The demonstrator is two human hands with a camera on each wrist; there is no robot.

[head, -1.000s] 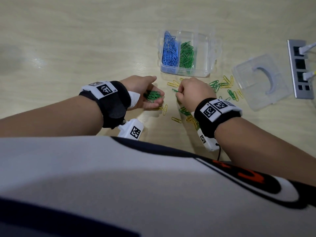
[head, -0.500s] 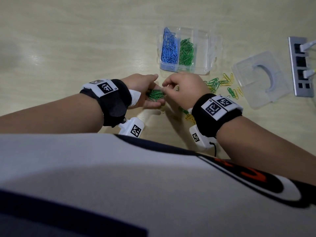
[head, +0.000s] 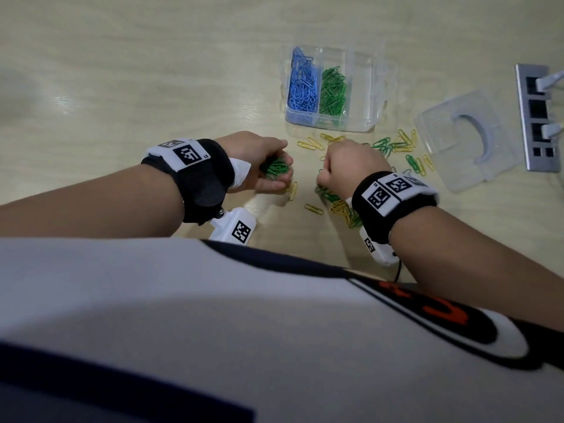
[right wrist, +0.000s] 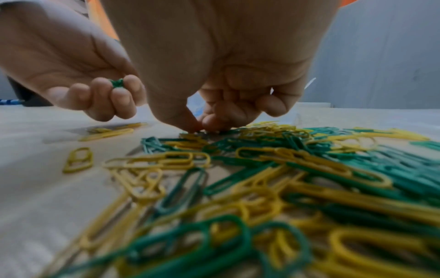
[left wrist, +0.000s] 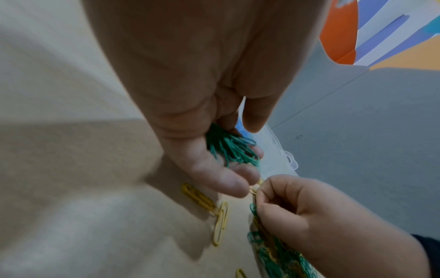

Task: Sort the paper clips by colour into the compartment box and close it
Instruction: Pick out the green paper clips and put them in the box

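Note:
A clear compartment box (head: pixel 361 96) stands open at the back, with blue clips (head: pixel 302 87) in its left compartment and green clips (head: pixel 332 93) in the middle one. My left hand (head: pixel 274 175) is cupped palm up and holds a bunch of green clips (left wrist: pixel 231 148). My right hand (head: pixel 323 178) is lowered onto the mixed green and yellow pile (right wrist: pixel 262 169). Its thumb and forefinger (right wrist: pixel 199 127) pinch together at the pile's far edge. Which clip sits between them is hard to tell.
The box's clear lid (head: pixel 467 138) lies loose to the right. More yellow and green clips (head: pixel 393 148) are scattered between box and lid. A grey power strip (head: pixel 537 117) with white plugs lies at the right edge. My shirt fills the lower view.
Half a second ago my right hand was at the left palm with its bunch of green clips. It has moved back right and down onto the pile. The left hand stayed put.

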